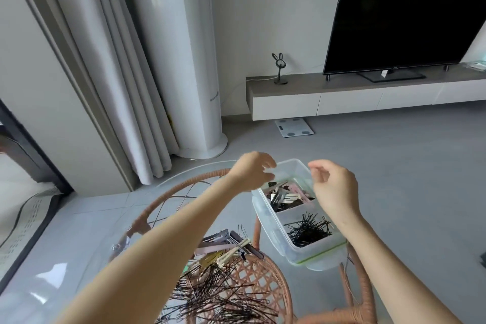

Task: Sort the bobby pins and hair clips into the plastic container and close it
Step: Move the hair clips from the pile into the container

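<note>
A clear plastic container stands at the right edge of a glass-topped rattan table. Its far compartment holds pink, white and dark hair clips; the near one holds black bobby pins. More hair clips and a large pile of bobby pins lie loose on the glass. My left hand hovers at the container's far left corner with its fingers curled; motion blur hides whether it holds anything. My right hand is above the right side, fingers apart, holding nothing.
A piece with a green seal sits under the container, overhanging the table edge. On the floor beyond are a white scale and a white tower unit beside curtains. A television stands on a low cabinet.
</note>
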